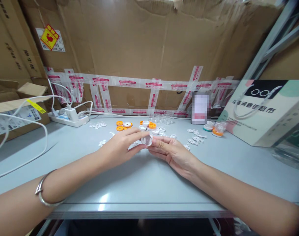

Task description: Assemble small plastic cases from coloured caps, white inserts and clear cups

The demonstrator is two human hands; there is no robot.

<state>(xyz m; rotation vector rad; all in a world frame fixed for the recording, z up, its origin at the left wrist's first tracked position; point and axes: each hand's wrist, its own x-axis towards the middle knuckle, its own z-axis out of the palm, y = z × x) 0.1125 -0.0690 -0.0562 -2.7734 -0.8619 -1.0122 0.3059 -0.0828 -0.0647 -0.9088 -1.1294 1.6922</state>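
A small white round cup-like part point(146, 141) is held up over the table, its hollow side facing me. My left hand point(123, 144) grips its left edge between fingers and thumb. On the other side, my right hand point(175, 152) is closed on the same part, thumb at its right rim. Just beyond the hands lie orange and white round caps point(120, 126), with more white and orange ones point(152, 126) to their right. Small white flat pieces point(102, 143) are scattered left of the hands, and similar pieces point(196, 140) lie to the right. My fingers hide some pieces behind them.
Clear round pieces point(164, 118) stand along the back. A phone-like object point(200, 108), blurred out, leans upright near lidded cups point(217, 131) and a paper bag point(257, 114). A power strip point(70, 121) with white cables sits back left, before a large cardboard box point(149, 49).
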